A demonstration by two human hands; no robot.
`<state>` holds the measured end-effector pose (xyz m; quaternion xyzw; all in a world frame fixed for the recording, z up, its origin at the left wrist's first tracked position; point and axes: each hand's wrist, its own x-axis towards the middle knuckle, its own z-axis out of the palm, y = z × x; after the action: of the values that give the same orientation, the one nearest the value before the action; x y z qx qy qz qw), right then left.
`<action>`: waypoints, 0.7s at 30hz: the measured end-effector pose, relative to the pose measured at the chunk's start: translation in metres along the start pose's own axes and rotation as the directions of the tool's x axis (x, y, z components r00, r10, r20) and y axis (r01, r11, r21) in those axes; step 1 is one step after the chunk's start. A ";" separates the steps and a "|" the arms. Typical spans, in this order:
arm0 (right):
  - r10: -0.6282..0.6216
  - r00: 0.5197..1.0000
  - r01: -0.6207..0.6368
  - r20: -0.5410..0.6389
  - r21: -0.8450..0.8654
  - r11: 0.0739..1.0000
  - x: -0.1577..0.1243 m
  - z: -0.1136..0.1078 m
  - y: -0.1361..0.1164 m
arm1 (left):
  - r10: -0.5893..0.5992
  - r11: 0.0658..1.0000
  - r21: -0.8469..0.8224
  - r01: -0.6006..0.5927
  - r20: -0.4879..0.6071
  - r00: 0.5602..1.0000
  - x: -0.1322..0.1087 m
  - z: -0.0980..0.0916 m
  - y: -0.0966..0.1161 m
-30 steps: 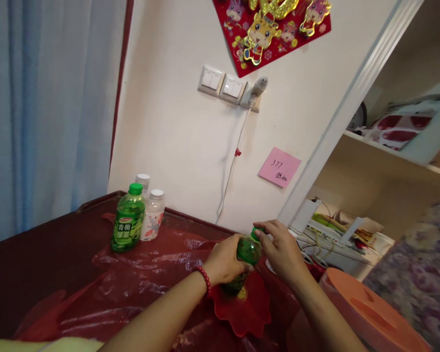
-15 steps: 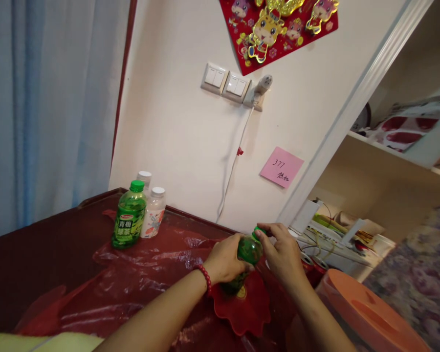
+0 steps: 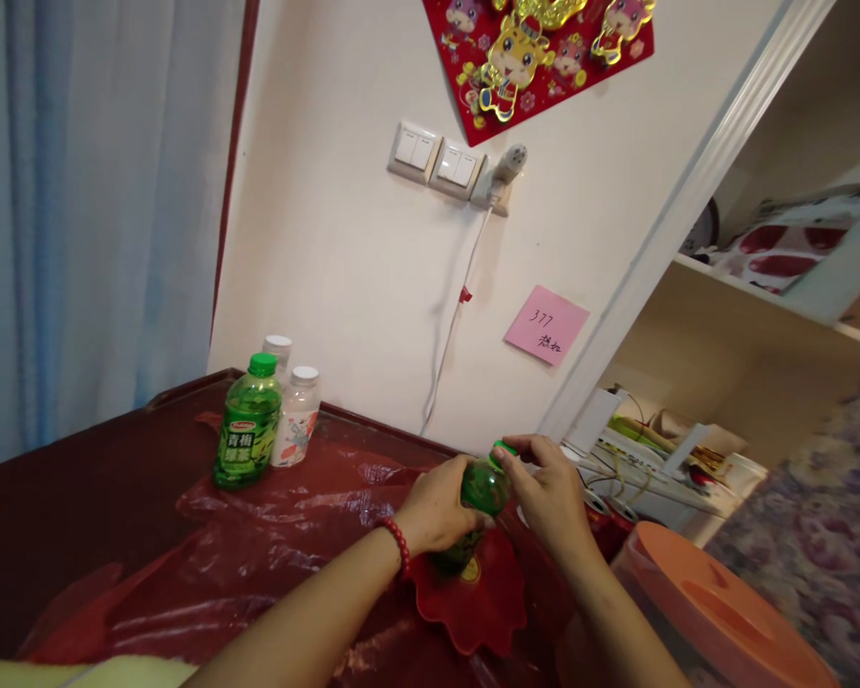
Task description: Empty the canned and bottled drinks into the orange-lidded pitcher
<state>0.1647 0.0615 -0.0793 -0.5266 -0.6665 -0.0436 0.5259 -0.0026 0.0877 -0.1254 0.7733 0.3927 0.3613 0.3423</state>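
My left hand (image 3: 437,508), with a red bead bracelet at the wrist, is wrapped round a green drink bottle (image 3: 484,489) that tilts to the right. The fingers of my right hand (image 3: 550,485) pinch the bottle's green cap (image 3: 502,451) at its top. Below the bottle lies a red dish with a wavy rim (image 3: 483,612); whether the bottle's base touches it is hidden. Farther left stands another green drink bottle (image 3: 248,425), capped, beside a white-capped bottle with a printed label (image 3: 297,420). A second white-capped bottle (image 3: 278,350) shows partly behind them.
Crumpled red plastic film (image 3: 258,554) covers part of the dark table (image 3: 57,497). At the right are a container with an orange lid (image 3: 723,592), red cans (image 3: 620,516) and a white router (image 3: 659,468). A white cord (image 3: 444,354) hangs down the wall.
The view has shifted slightly, so everything sits a little farther left. Both hands keep the same hold on the bottle and its cap.
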 end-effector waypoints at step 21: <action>0.134 0.990 -0.118 -0.054 0.227 0.967 -0.010 0.008 0.001 | 0.001 1.000 -0.004 -0.001 -0.005 1.000 0.001 0.000 -0.002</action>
<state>0.1595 0.0604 -0.0904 -0.5037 -0.6137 0.0469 0.6062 -0.0029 0.0892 -0.1266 0.7719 0.3924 0.3642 0.3429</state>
